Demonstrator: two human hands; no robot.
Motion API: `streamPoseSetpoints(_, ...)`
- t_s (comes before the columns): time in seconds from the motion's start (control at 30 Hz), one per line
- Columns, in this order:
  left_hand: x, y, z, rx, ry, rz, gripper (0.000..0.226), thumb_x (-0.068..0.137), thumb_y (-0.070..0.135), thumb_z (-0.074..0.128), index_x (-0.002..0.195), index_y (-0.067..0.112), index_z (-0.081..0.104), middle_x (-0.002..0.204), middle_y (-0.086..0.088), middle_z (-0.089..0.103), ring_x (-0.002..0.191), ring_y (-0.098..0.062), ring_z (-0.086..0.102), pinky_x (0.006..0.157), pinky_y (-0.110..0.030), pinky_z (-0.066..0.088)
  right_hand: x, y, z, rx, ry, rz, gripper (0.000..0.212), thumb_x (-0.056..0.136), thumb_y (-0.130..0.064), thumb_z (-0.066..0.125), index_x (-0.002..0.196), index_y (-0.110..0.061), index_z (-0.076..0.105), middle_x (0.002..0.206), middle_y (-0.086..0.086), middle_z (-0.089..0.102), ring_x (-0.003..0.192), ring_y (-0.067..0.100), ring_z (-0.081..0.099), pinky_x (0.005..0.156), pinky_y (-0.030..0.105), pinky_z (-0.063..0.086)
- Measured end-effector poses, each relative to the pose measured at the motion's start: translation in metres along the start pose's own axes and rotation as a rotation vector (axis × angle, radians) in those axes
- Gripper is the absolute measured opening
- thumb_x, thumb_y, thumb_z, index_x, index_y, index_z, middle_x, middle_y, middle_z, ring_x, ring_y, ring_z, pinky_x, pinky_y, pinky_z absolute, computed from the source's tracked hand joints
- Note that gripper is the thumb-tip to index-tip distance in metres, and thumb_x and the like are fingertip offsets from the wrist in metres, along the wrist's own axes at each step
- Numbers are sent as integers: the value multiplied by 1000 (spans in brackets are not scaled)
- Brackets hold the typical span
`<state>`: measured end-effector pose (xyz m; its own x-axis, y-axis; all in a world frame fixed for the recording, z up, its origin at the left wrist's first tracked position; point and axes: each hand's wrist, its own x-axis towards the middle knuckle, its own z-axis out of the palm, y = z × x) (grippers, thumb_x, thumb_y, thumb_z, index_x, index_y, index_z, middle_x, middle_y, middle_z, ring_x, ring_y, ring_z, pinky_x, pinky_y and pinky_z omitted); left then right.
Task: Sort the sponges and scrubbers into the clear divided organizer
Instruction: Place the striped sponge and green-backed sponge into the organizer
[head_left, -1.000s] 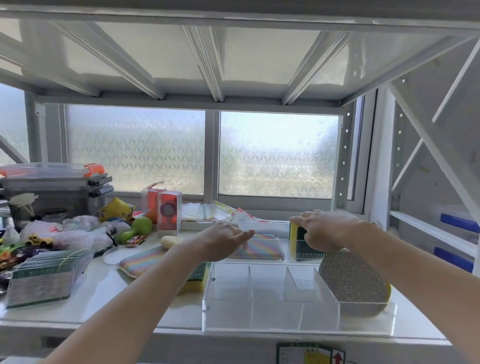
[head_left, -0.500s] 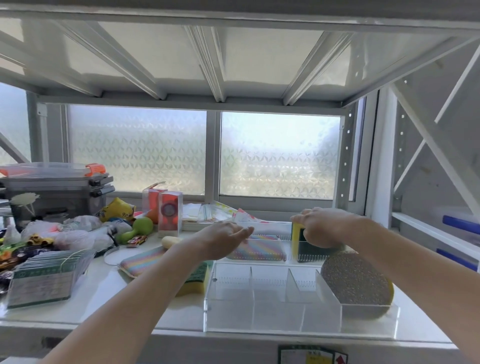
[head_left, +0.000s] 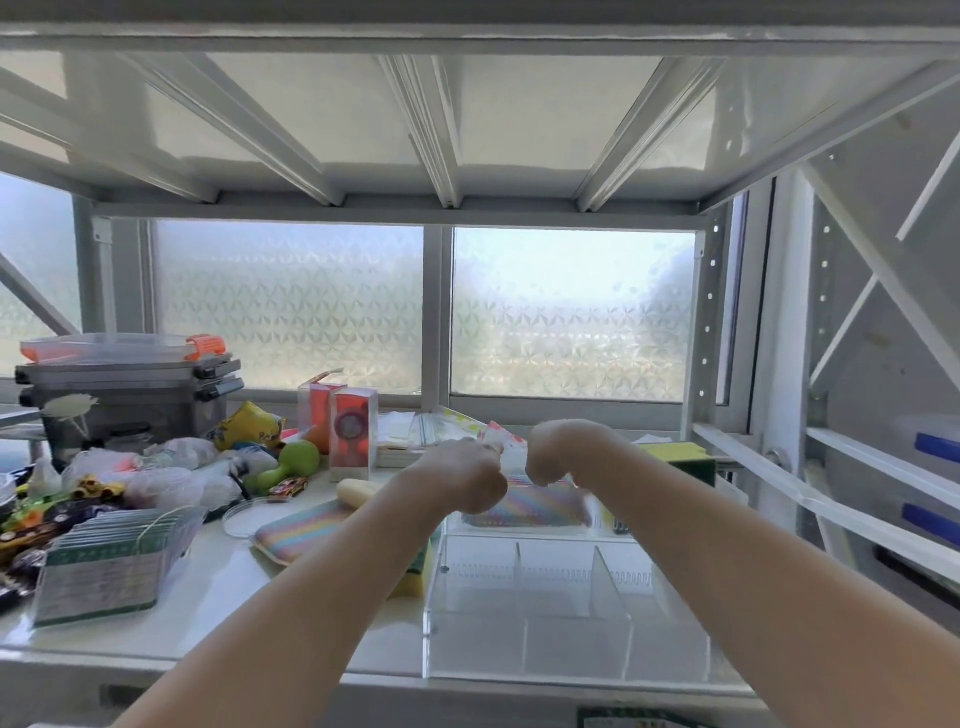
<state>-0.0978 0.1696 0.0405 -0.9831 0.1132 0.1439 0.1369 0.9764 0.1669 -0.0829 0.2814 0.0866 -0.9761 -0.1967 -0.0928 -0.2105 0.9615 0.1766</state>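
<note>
Both hands curled over the rainbow sponge!

Left hand (head_left: 465, 480) and right hand (head_left: 558, 454), knuckles almost touching, grip unclear; rainbow sponge (head_left: 524, 506) just beneath them, clear organizer (head_left: 566, 623) nearer than both hands.

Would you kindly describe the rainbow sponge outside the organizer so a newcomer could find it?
Start at the clear divided organizer on the white shelf. Just left of it, under the left forearm, lies a flat rainbow-striped sponge. Its twin lies farther back, below both hands.
</note>
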Motion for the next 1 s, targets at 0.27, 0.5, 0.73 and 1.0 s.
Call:
streamPoseSetpoints(0.27, 5, 3, -1, 42, -52, -12, 57, 87, 10, 28, 143, 16, 29, 146, -15, 42, 131, -31, 42, 108, -40, 36, 8, 10, 11, 97, -44, 45, 27, 97, -12, 47, 70, -11, 45, 66, 2, 37, 53, 10, 35, 42, 20, 34)
streamPoseSetpoints(0.5, 4, 7, -5, -19, -116, -33, 63, 86, 13, 30, 148, 21, 20, 154, -11, 29, 139, -29, 32, 114, -39, 28, 18, 16, 18, 395, 39, 141, 4, 79, -2, 56, 76, -3, 58, 62, 7, 52, 51, 19, 53, 46, 26, 46)
streamPoseSetpoints(0.73, -1, 7, 1, -84, 47, -6, 62, 91, 17, 34, 150, 16, 15, 152, -15, 33, 134, -32, 39, 107, -36, 33, 18, 24, 13, 607, 131, 140, 42, 80, -4, 64, 117, 3, 46, 109, 13, 57, 92, 24, 62, 85, 36, 57)
streamPoseSetpoints(1.0, -3, -3, -11, -124, 294, 69, 53, 85, 12, 41, 138, 17, 42, 137, -10, 49, 122, -26, 49, 101, -41, 44, 34, 18, 28, 643, 224, 133, 49, 91, -15, 55, 131, 0, 31, 117, 14, 50, 91, 22, 52, 72, 27, 46)
